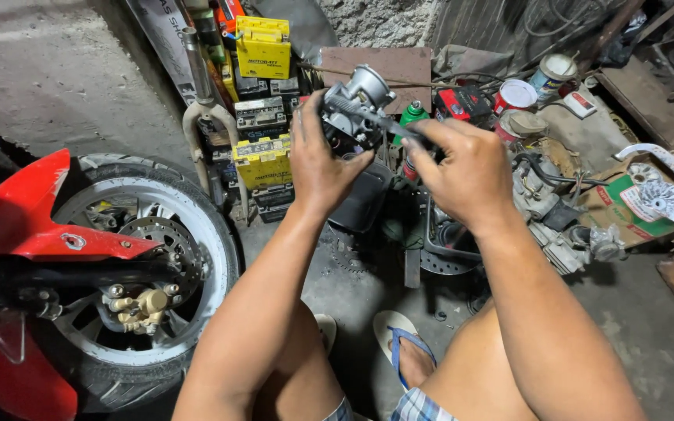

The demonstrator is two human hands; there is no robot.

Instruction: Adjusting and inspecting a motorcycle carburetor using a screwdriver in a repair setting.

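Two hands hold one grey metal engine part (356, 105) up before me, above the floor (352, 288). My left hand (317, 160) has a closed grip around its body. My right hand (466, 171) pinches a dark tool (388, 125), perhaps a screwdriver, against it. Beside my left knee stands a motorcycle wheel (150, 273).

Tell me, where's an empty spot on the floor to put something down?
Bare concrete lies top left, behind the motorcycle wheel, and bottom right, between the right leg and the cardboard box. It is crowded ahead of both hands, around the battery stack, cans and engine parts.
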